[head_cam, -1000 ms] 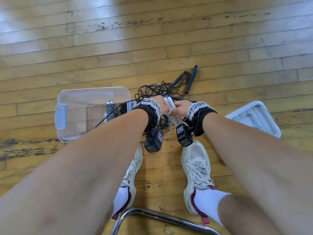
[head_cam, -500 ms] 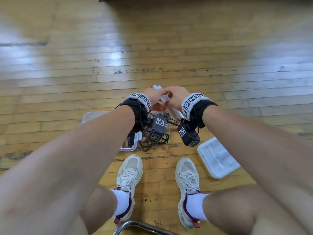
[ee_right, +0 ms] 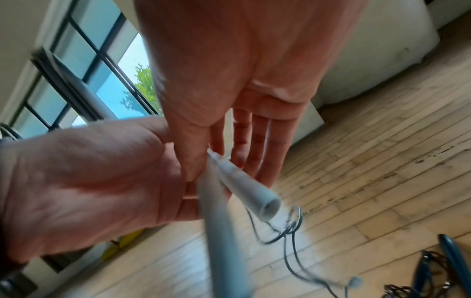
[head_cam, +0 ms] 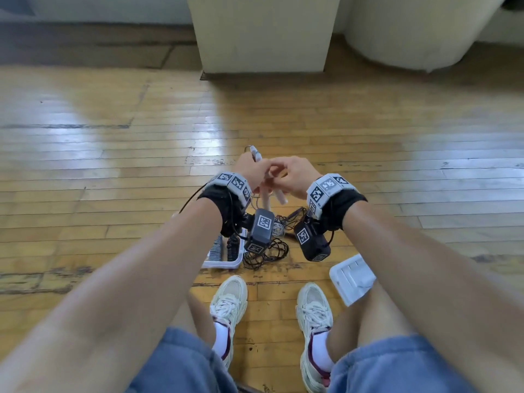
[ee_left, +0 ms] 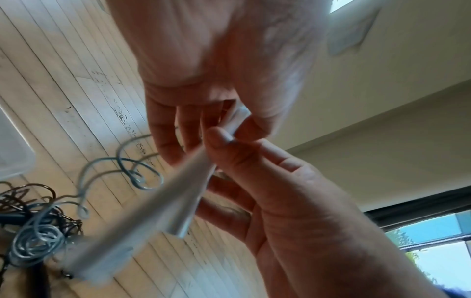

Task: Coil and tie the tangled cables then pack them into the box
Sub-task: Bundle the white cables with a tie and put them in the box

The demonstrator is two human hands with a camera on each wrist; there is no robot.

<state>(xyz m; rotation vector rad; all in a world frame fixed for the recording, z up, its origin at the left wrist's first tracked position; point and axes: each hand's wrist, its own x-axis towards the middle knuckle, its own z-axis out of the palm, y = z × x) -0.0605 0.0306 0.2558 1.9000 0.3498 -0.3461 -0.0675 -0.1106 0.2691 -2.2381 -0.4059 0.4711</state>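
I have lifted both hands up off the floor since a second ago: my left hand (head_cam: 251, 168) and right hand (head_cam: 295, 173) now pinch the white handles (head_cam: 266, 194), held together. Their thin cable (ee_left: 122, 167) trails down to the tangle (head_cam: 266, 252) beside the box (head_cam: 226, 262), so coiling can begin.

A pale, flat white cable (ee_left: 153, 203) is pinched between the left hand (ee_left: 267, 193) and the right hand (ee_left: 203, 66). Thin grey wire loops (ee_left: 122, 171) and dark tangled cables (ee_left: 28, 199) are seen over the wooden plank floor (ee_left: 71, 80).
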